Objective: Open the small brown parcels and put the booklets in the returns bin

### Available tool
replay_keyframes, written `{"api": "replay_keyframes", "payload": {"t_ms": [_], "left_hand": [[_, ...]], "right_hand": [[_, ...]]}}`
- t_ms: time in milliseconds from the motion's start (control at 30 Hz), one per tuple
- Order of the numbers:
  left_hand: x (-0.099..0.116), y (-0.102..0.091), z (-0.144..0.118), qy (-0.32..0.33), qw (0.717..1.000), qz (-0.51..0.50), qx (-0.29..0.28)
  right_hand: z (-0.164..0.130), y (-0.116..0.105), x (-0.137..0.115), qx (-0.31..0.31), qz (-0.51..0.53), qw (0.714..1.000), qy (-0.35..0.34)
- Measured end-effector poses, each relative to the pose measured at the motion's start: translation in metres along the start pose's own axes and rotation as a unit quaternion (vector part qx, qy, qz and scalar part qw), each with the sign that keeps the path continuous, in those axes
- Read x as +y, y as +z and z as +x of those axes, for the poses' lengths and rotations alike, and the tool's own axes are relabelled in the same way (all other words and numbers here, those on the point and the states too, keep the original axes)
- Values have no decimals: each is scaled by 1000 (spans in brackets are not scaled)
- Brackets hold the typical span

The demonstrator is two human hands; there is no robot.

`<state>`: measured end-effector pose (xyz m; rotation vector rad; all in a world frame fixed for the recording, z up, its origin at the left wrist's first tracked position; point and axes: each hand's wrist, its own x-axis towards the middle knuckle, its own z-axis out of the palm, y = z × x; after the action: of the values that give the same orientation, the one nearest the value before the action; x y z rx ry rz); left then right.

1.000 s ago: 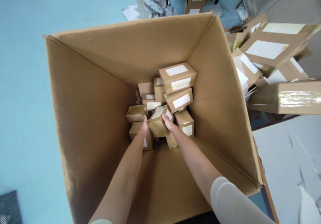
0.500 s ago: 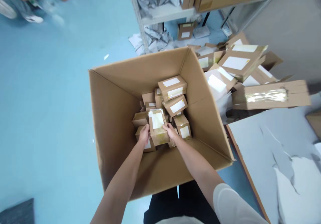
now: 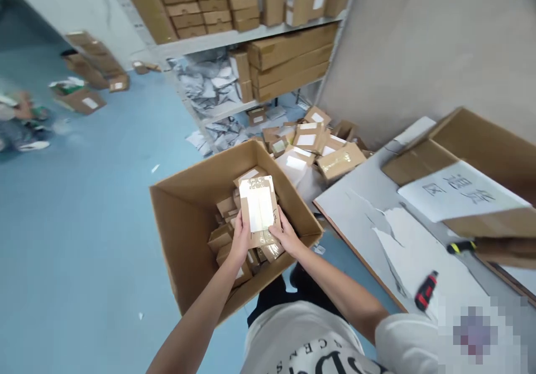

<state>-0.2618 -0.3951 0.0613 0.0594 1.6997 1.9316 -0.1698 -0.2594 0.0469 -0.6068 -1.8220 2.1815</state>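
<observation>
- A person stands over a large open carton [image 3: 184, 234] on a blue floor, seen from a camera on their head.
- Both hands hold one small parcel [image 3: 258, 211] just above the carton's open top, with its white label facing up.
- The left hand [image 3: 240, 239] is closed on the parcel's left edge, thumb on top and fingers wrapped beneath.
- The right hand [image 3: 286, 235] grips the lower right edge in the same way, so the parcel is clamped between the two palms.
- More small taped parcels [image 3: 226, 234] lie heaped inside the carton, directly below the held one.
- To the right stands a grey worktable [image 3: 377, 201], with a flattened cardboard box [image 3: 473, 162] and a printed sheet [image 3: 458, 195] on top.
- A red-and-black tool [image 3: 426, 291] lies near the table's front edge.
- A loose pile of parcels [image 3: 318, 145] sits on the floor beyond the carton, beside shelving [image 3: 251, 33] stacked with boxes.
- Handling advice, as a judgement: keep the parcel level with even pressure from both sides, hold the thumbs off the label so that it stays readable, and keep it clear of the carton's rim.
</observation>
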Motion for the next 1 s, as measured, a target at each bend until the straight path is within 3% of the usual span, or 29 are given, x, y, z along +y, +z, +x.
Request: {"api": "replay_keyframes", "payload": {"t_ms": [133, 267, 467, 667, 833, 1000], "left_hand": [[-9, 57, -7, 5, 994, 28, -107], [-37, 126, -11, -7, 972, 60, -226], [-89, 242, -37, -26, 914, 120, -386], [-142, 346, -58, -53, 864, 183, -466], [-173, 403, -63, -80, 844, 206, -488], [-188, 430, -65, -82, 827, 245, -499]], "right_hand": [[-40, -50, -21, 64, 21, 997, -41], [-84, -106, -27, 189, 68, 978, -50], [-156, -198, -10, 382, 127, 914, -41], [-201, -291, 13, 470, 157, 867, -51], [-212, -351, 32, 484, 169, 858, -39], [-218, -382, 47, 477, 172, 861, -30]]}}
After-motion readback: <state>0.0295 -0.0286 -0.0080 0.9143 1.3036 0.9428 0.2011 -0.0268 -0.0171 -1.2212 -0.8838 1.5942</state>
